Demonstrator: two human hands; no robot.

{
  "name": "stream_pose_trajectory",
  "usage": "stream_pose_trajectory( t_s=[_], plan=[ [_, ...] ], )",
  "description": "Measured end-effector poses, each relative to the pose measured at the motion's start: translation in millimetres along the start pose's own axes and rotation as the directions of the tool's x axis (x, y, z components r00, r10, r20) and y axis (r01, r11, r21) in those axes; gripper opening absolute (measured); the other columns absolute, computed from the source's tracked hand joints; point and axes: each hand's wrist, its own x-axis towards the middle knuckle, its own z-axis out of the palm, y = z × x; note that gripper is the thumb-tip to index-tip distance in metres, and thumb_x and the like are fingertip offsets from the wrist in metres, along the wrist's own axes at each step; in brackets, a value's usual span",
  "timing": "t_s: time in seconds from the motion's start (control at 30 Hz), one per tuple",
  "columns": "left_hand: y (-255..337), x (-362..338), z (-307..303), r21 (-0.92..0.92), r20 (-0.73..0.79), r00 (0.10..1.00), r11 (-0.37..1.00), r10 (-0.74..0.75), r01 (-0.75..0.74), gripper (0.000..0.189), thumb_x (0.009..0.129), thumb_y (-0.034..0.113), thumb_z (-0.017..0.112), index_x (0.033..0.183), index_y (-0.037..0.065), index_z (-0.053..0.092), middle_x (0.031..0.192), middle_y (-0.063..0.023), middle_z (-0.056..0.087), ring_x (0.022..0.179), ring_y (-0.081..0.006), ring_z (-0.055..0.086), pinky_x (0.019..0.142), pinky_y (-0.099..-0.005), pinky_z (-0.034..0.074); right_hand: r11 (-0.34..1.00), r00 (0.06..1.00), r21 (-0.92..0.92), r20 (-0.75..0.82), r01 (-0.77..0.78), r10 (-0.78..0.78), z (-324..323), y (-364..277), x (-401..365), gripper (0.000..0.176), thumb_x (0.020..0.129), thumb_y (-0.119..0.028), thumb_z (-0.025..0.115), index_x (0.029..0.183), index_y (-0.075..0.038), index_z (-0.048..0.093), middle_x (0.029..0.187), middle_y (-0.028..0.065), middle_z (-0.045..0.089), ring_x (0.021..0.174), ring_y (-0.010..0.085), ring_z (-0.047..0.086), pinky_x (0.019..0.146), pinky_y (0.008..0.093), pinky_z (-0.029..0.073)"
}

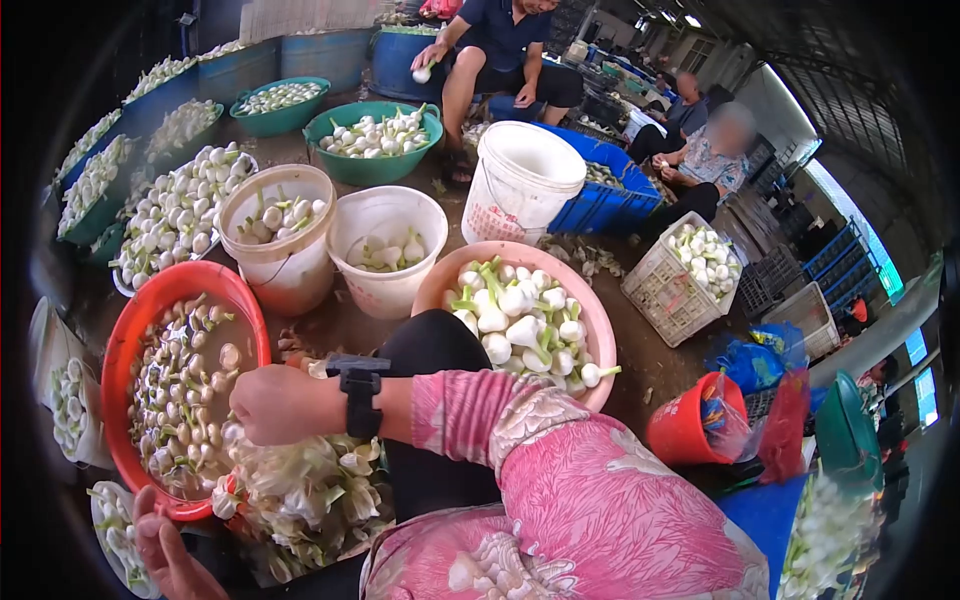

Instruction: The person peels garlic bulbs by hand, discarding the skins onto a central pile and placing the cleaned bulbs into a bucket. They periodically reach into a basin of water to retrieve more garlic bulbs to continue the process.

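"How was our grip?"

"Our right hand (270,405) was curled closed, its contents hidden from us; our left hand (174,556) looked open, near the red basin (117,390)."

"And the bulbs (190,400)?"

"In that basin, with peelings (320,490) heaped just beside it. Good handling, we judged, meant 2 hands working close and skins kept out."

And there's red printing, Chinese-looking characters, across the lower side of the white, round, tapered plastic bucket (508,198) standing up front beside the blue rectangular plastic crate (605,205), but it's too small and blurred here to make out a single word!
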Motion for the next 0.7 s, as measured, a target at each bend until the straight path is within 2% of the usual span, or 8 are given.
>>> stream_pose_trajectory(
  t_s=[0.07,0.17,0.3,0.37,0.43,0.53,0.6,0.7],
  plan=[
    [42,-7,17,0.052,-0.135,0.981,0.990,0.138,-0.132,0.027,0.077,0.017,0.058,0.101,0.003,0.054,0.106,-0.0200,0.050,0.098,-0.0296,0.049,0.084,-0.0425,0.041,0.978,0.963,0.149,-0.247,0.147,-0.107,-19,-27,-3,0.015,0.059,-0.005,0.056,0.054,-0.001,0.042,0.051,0.0095,0.043,0.046,0.0266,0.043,0.046,0.0323,0.036],
    [60,-12,17,-0.126,-0.245,0.955,0.972,0.165,-0.200,0.031,0.080,0.018,0.052,0.095,-0.009,0.050,0.104,-0.0237,0.050,0.095,-0.0318,0.050,0.080,-0.0381,0.044,0.959,0.894,0.199,-0.437,0.201,-0.097,-56,-68,-7,0.016,0.057,-0.002,0.056,0.050,-0.003,0.042,0.051,0.0090,0.046,0.045,0.0238,0.047,0.044,0.0324,0.035],
    [101,-6,46,0.145,-0.186,0.867,0.885,0.463,-0.442,0.034,0.079,0.017,0.052,0.099,-0.010,0.048,0.103,-0.0246,0.049,0.099,-0.0337,0.048,0.082,-0.0433,0.043,0.921,0.870,0.297,-0.486,0.252,-0.081,-106,-104,-18,0.018,0.062,0.004,0.053,0.053,-0.004,0.039,0.052,0.0030,0.039,0.045,0.0122,0.041,0.042,0.0271,0.031],
    [103,4,37,0.161,-0.011,0.743,0.735,0.669,-0.659,0.038,0.080,0.019,0.051,0.104,-0.010,0.046,0.107,-0.0263,0.047,0.101,-0.0345,0.047,0.083,-0.0441,0.042,0.853,0.825,0.424,-0.565,0.304,-0.013,-120,-121,-31,0.015,0.068,0.003,0.050,0.060,-0.004,0.041,0.055,0.0004,0.040,0.045,0.0082,0.038,0.042,0.0241,0.030],
    [92,-19,2,0.300,-0.177,0.840,0.841,0.512,-0.449,0.072,0.074,0.049,0.053,0.127,0.009,0.024,0.125,-0.0142,0.034,0.118,-0.0327,0.029,0.096,-0.0456,0.026,0.789,0.770,0.448,-0.636,0.421,-0.050,-130,-137,-43,0.006,0.074,-0.003,0.048,0.068,-0.002,0.046,0.057,0.0011,0.045,0.044,0.0101,0.038,0.045,0.0233,0.033],
    [106,-40,-16,0.379,-0.232,0.794,0.804,0.562,-0.459,0.069,0.074,0.047,0.053,0.125,0.009,0.026,0.123,-0.0145,0.035,0.116,-0.0322,0.030,0.095,-0.0446,0.027,0.845,0.782,0.279,-0.578,0.456,-0.231,-139,-135,-46,0.005,0.075,-0.004,0.047,0.070,-0.003,0.046,0.058,0.0017,0.045,0.045,0.0105,0.039,0.045,0.0232,0.034],
    [123,-47,-19,0.415,-0.199,0.750,0.748,0.631,-0.519,0.067,0.075,0.046,0.053,0.123,0.008,0.027,0.122,-0.0147,0.036,0.115,-0.0318,0.031,0.094,-0.0440,0.027,0.861,0.793,0.046,-0.418,0.507,-0.444,-133,-127,-37,0.004,0.075,-0.005,0.046,0.072,-0.003,0.045,0.059,0.0021,0.046,0.046,0.0108,0.039,0.045,0.0231,0.034],
    [138,-48,-16,0.443,-0.133,0.691,0.666,0.710,-0.600,0.064,0.075,0.044,0.053,0.121,0.007,0.029,0.120,-0.0151,0.037,0.113,-0.0313,0.032,0.093,-0.0430,0.028,0.745,0.719,-0.178,-0.195,0.643,-0.667,-117,-121,-19,0.004,0.076,-0.007,0.045,0.074,-0.004,0.045,0.061,0.0027,0.046,0.047,0.0112,0.040,0.046,0.0229,0.034]
  ],
)
